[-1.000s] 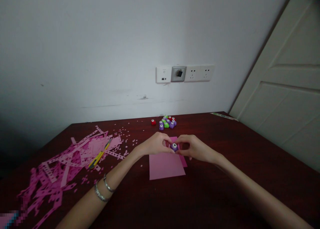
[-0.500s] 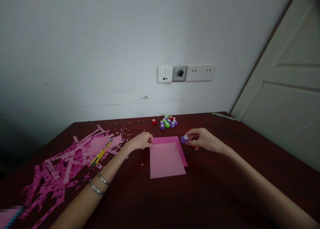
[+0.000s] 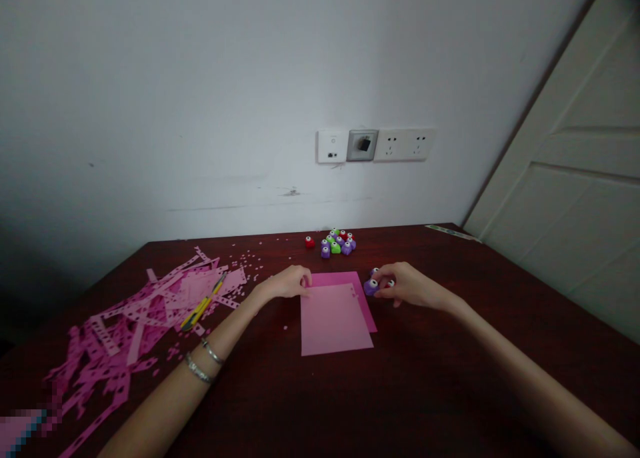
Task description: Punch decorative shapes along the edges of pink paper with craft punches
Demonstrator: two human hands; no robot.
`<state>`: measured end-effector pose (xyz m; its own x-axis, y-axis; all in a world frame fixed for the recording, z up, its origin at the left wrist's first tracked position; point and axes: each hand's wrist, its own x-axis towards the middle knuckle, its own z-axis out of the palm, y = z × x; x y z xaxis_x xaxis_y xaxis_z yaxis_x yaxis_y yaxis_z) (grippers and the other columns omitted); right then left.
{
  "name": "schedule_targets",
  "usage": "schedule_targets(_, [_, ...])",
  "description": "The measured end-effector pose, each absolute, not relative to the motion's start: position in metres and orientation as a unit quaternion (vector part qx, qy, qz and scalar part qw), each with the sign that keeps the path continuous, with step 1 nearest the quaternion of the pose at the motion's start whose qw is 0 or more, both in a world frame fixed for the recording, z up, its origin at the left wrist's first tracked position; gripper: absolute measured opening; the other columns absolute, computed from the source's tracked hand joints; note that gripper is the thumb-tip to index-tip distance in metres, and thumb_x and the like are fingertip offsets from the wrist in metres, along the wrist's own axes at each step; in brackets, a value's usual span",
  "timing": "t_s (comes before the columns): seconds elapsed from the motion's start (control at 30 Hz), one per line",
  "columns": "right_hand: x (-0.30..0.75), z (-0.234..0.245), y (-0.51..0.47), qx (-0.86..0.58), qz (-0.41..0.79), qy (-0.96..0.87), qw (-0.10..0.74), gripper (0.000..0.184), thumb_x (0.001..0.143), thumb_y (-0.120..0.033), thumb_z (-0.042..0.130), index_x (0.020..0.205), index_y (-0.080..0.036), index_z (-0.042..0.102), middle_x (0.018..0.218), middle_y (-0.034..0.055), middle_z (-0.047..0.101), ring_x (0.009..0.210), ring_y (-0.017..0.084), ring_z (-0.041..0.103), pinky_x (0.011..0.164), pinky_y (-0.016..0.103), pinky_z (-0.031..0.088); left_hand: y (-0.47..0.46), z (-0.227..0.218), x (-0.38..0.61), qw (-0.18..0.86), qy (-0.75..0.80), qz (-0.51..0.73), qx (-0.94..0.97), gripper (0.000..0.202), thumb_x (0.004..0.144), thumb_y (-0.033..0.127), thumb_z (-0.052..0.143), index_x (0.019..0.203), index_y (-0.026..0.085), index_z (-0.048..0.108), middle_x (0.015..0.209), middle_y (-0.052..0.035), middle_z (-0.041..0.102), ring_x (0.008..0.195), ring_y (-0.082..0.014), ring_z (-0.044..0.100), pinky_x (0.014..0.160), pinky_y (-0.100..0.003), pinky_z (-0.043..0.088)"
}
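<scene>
Two sheets lie overlapped on the dark table: a light pink paper [image 3: 336, 325] on top and a darker pink paper [image 3: 368, 315] partly under it. At their upper left corner, my left hand [image 3: 287, 283] has its fingers closed on the paper's edge. My right hand [image 3: 410, 286], just right of the sheets, has thumb and fingers closed around a small purple craft punch [image 3: 371, 287] with a white round top. A second purple punch [image 3: 374, 271] shows just behind it. By the fingers is a red punch [image 3: 391, 284], partly hidden.
Several purple, green and red punches [image 3: 335, 247] cluster near the wall, with one red punch [image 3: 309, 243] apart. Pink punched paper scraps [image 3: 150, 305] and tiny cut-outs cover the left side, a yellow utility knife [image 3: 203, 305] on top. A flat strip [image 3: 453, 233] lies far right.
My right hand has come slightly lower with the purple punch, close to the table. A second purple punch and the red one now show around its fingers. My left hand stays at the paper's corner.
</scene>
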<state>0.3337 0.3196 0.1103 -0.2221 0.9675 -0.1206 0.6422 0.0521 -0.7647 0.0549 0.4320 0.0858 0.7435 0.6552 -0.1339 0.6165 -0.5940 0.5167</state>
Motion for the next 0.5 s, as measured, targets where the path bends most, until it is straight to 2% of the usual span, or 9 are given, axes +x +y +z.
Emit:
schedule_targets(0.2, [0.336, 0.105, 0.323, -0.588, 0.370, -0.687, 0.213, 0.024, 0.069, -0.028, 0.065, 0.089, -0.015, 0.066, 0.075, 0.0039, 0.064, 0.060, 0.013, 0.059, 0.044, 0.021, 0.054, 0.436, 0.081, 0.055, 0.312, 0.364, 0.047, 0.877, 0.015, 0.061, 0.025, 0.067, 0.068, 0.013, 0.062, 0.062, 0.0006, 0.057, 0.053, -0.0098, 0.048, 0.050, -0.021, 0.033])
schedule_targets(0.33, [0.337, 0.105, 0.323, -0.581, 0.374, -0.691, 0.215, 0.024, 0.070, -0.030, 0.065, 0.089, -0.015, 0.066, 0.074, 0.0031, 0.063, 0.061, 0.013, 0.059, 0.044, 0.021, 0.054, 0.444, 0.079, 0.050, 0.398, 0.340, 0.075, 0.849, 0.014, 0.061, 0.026, 0.066, 0.064, 0.013, 0.062, 0.058, 0.0009, 0.058, 0.053, -0.0094, 0.049, 0.051, -0.021, 0.035])
schedule_targets(0.5, [0.339, 0.105, 0.323, -0.578, 0.376, -0.689, 0.223, 0.028, 0.069, -0.032, 0.066, 0.091, -0.014, 0.066, 0.076, 0.0037, 0.064, 0.060, 0.013, 0.059, 0.046, 0.023, 0.056, 0.449, 0.086, 0.044, 0.497, 0.354, 0.088, 0.788, 0.019, 0.061, 0.029, 0.068, 0.069, 0.012, 0.067, 0.054, -0.0002, 0.059, 0.049, -0.0095, 0.049, 0.050, -0.023, 0.037])
